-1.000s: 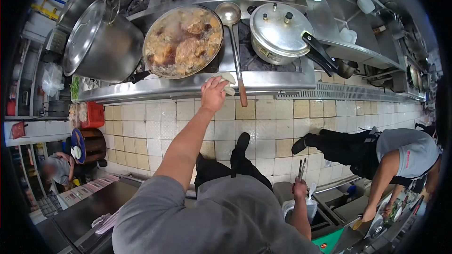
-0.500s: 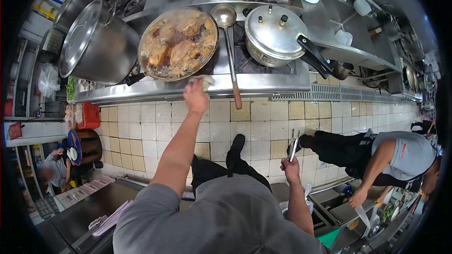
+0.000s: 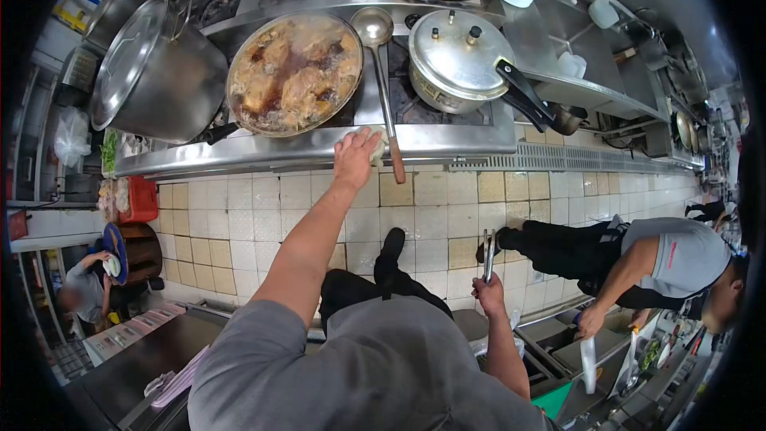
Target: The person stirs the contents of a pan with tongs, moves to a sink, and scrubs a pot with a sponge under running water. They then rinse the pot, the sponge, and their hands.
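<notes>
My left hand [image 3: 357,158] is at the front edge of the steel stove [image 3: 279,146], its fingers pressing a pale cloth [image 3: 379,149] against the metal. Just right of the cloth, a long ladle [image 3: 386,100] lies with its wooden handle sticking out past the edge. Beyond my hand sits a wide pan [image 3: 231,100] of browned pieces of food in bubbling, steaming liquid. Low at my right side, my right hand [image 3: 491,295] is closed around metal tongs [image 3: 488,255], which point forward over the floor.
A pressure cooker [image 3: 455,52] stands right of the ladle, its black handle jutting out. At left is a large lidded pot [image 3: 175,72]. A co-worker [image 3: 678,263] with a knife [image 3: 589,363] works at the right counter. Another person [image 3: 84,287] is far left.
My left hand has slid right along the stove edge with the cloth, close to the ladle handle. The tongs in my right hand have tilted slightly. The co-worker's knife has shifted.
</notes>
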### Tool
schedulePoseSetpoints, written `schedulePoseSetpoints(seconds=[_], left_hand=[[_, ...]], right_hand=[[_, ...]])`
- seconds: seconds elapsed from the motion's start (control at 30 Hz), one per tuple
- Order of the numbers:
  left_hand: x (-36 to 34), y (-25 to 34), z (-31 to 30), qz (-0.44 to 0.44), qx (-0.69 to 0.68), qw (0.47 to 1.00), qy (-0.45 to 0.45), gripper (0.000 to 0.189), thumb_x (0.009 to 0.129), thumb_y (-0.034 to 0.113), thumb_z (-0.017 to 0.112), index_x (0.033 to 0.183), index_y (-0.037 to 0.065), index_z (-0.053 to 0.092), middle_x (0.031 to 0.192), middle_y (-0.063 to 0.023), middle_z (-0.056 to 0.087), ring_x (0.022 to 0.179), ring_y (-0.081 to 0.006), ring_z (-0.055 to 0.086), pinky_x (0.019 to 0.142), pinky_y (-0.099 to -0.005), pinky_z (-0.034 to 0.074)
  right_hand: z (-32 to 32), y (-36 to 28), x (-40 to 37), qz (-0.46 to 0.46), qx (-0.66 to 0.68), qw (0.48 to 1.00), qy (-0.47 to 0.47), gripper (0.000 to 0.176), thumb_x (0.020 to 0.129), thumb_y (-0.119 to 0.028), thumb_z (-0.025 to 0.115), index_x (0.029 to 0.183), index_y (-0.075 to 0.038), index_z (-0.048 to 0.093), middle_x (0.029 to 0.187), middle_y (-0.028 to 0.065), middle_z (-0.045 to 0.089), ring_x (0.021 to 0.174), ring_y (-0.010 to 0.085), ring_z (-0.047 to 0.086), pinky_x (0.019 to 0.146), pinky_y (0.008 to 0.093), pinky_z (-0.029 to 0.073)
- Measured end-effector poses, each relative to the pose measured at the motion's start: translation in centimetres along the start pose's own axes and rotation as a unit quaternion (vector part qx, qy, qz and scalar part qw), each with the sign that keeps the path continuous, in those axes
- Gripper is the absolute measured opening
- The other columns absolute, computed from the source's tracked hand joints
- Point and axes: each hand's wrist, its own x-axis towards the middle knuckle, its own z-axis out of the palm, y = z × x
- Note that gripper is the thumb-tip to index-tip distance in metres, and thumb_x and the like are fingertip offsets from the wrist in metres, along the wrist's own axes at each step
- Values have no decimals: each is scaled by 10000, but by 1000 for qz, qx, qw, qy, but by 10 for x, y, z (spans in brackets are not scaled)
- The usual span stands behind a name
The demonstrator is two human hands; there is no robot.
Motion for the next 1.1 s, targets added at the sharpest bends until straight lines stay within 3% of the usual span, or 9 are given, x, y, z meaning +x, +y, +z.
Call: schedulePoseSetpoints(seconds=[0.27,0.43,0.63,0.7,0.77,0.93,1.03,1.07,1.1], left_hand=[[-13,-15,16,63,-76,994,40,531,812,34,621,1250,308,745,1421,29,604,1319,-286,489,1097,-481,353],[-44,-100,25,108,-23,987,115,587,732,6,672,1245,280,748,1351,-11,665,1239,-328,559,1071,-494,410],[-93,-253,-33,-180,-4,961,208,350,835,68,711,1155,187,786,1167,-75,751,1080,-335,657,933,-426,528],[-97,-277,-55,-438,-88,869,214,294,862,168,754,1154,144,782,1127,-108,749,1050,-365,675,935,-448,538],[-102,-292,-60,-535,-121,800,244,301,850,156,747,1148,118,755,1103,-115,742,1014,-361,677,913,-446,542],[-73,-254,-6,-290,-106,875,372,325,819,126,729,1133,53,687,1041,-132,724,922,-353,682,856,-442,551],[-44,-177,41,-252,-347,843,324,275,792,46,694,1067,55,679,1017,-107,712,914,-305,671,852,-398,539],[-47,-126,15,-89,-102,931,340,270,783,17,684,1041,84,724,1027,-105,714,950,-304,672,870,-398,542],[-45,-103,25,-76,-212,934,279,226,840,22,649,1047,60,729,1033,-94,713,967,-267,672,863,-381,549]], right_hand=[[-7,9,3,10,-14,1000,4,169,920,-54,698,972,-45,537,762,61,632,573,143,618,501,298,496],[-27,35,1,24,-5,998,56,203,910,-117,703,947,-75,508,742,58,617,567,162,626,481,318,488],[-64,121,-23,63,16,991,121,190,901,-81,692,922,-75,503,709,59,604,521,160,599,438,321,458],[-72,144,-33,64,11,990,126,186,897,-74,689,906,-73,503,680,56,588,500,160,586,418,321,443],[-75,161,-44,96,7,984,149,185,889,-67,684,871,-75,500,619,41,541,451,157,542,385,321,414],[-75,179,-55,104,79,978,161,178,906,-72,671,897,-65,493,654,40,545,464,159,549,376,309,406],[-72,166,-41,125,28,983,134,155,928,-89,657,950,-67,505,714,52,577,490,159,565,386,304,415],[-69,160,-34,121,28,984,130,155,928,-89,657,950,-67,505,714,52,577,490,159,565,386,304,415],[-65,151,-26,121,34,983,132,148,934,-92,652,961,-63,509,733,58,587,502,161,575,394,306,423]])
